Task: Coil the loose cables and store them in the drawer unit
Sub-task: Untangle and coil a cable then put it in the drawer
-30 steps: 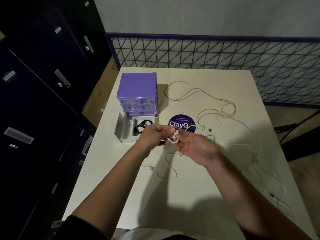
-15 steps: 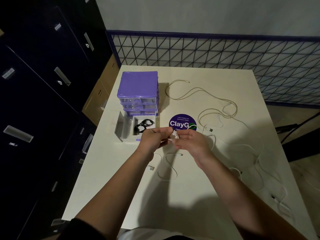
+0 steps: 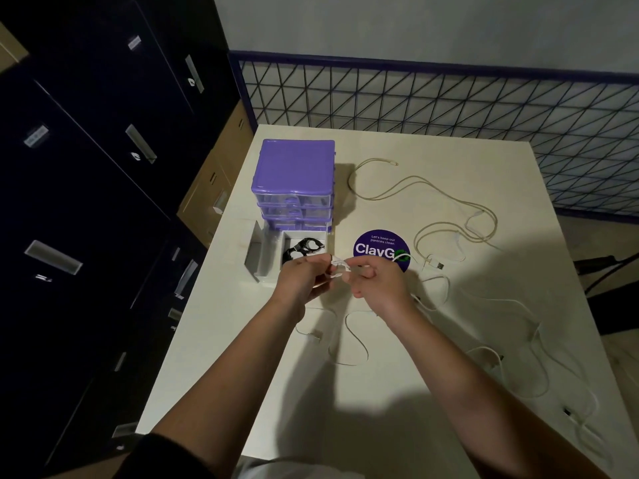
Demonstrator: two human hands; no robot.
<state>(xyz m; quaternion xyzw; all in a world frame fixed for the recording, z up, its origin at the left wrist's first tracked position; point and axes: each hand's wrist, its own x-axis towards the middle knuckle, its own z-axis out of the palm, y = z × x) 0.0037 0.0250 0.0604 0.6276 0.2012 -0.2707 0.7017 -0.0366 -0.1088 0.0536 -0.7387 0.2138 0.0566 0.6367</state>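
Head view: left hand (image 3: 304, 281) and right hand (image 3: 375, 280) both pinch a small white cable coil (image 3: 337, 269) above mid-table (image 3: 397, 392). Black cable (image 3: 304, 249) already in the open bottom drawer (image 3: 276, 252) of purple drawer unit (image 3: 294, 174), far-left corner. Beige cable (image 3: 415, 181) and other white cables (image 3: 536, 344) loose toward right edge. Est. under half done.

A thin white cable (image 3: 338, 269) is held above the table (image 3: 397, 375), partly coiled. A beige cable (image 3: 408, 181) lies loose beyond. The purple drawer unit (image 3: 294, 181) stands upright, its bottom drawer (image 3: 273, 257) pulled out with a black coiled cable (image 3: 304, 248) inside.
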